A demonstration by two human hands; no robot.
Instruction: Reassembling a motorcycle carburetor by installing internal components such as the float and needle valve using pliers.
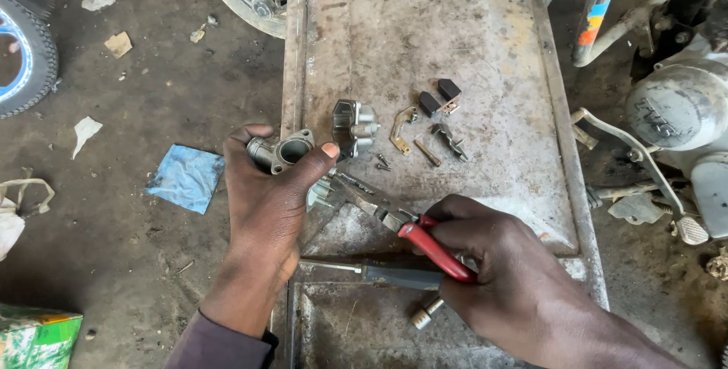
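Closest to the camera, a screwdriver [379,270] with a dark handle lies flat on the metal work ramp [455,43], and a small silver socket-like bit [426,313] sits just below it. The right hand [493,263] is wrapped around red-handled pliers [413,232], whose nose runs up and left toward the part in the other hand. I can't quite see what the tips are biting, it's hidden under the left hand.

The left hand [269,202] is closed on a small cast metal caliper body [282,150] held at the ramp's left edge, open bore facing up, thumb over the rim.

If it were me: keep that casting pinned hard against the ramp edge so it can't twist, and pull straight along the pliers rather than levering sideways, since soft castings and small pins chew up fast.

Further back on the ramp are the other caliper half [353,128], a brass-coloured clip [403,128], a pin [427,153], two small screws [383,162], a spring plate [450,141] and two dark brake pads [440,98]. Leave them laid out like that, well apart from the work, so nothing gets knocked off.
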